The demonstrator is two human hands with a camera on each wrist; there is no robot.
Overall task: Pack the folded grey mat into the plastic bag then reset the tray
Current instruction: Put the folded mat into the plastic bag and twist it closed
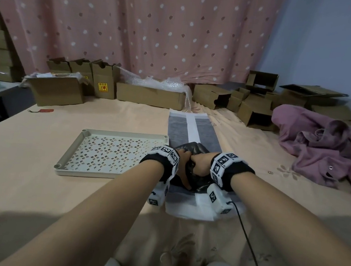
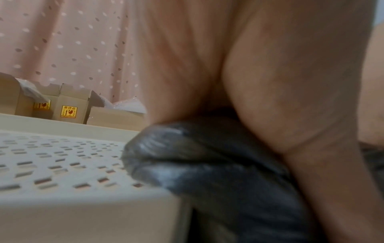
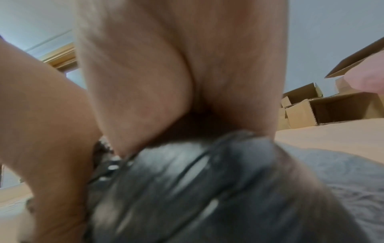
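Observation:
A long grey mat [image 1: 179, 129] with a white strip down its middle lies flat on the peach bedsheet, running away from me. On its near half sits a bunched black plastic bag [image 1: 192, 148]. My left hand [image 1: 183, 160] and right hand [image 1: 202, 162] both grip the bag's crumpled plastic, close together, knuckles nearly touching. The left wrist view shows the bag [image 2: 207, 164] bulging from under my left hand [image 2: 270, 82], beside the tray [image 2: 83, 213]. In the right wrist view the bag [image 3: 187, 189] is under my right hand [image 3: 166, 65], with the grey mat [image 3: 343, 172] beneath. The beige perforated tray [image 1: 71, 147] lies left of the mat with nothing on it.
Cardboard boxes [image 1: 148, 94] and bubble wrap [image 1: 154, 81] line the back under a pink dotted curtain. A crumpled purple cloth [image 1: 321, 147] lies at the right. A small red tag [image 1: 46, 110] rests far left. A black cable [image 1: 246, 235] trails from my right wrist.

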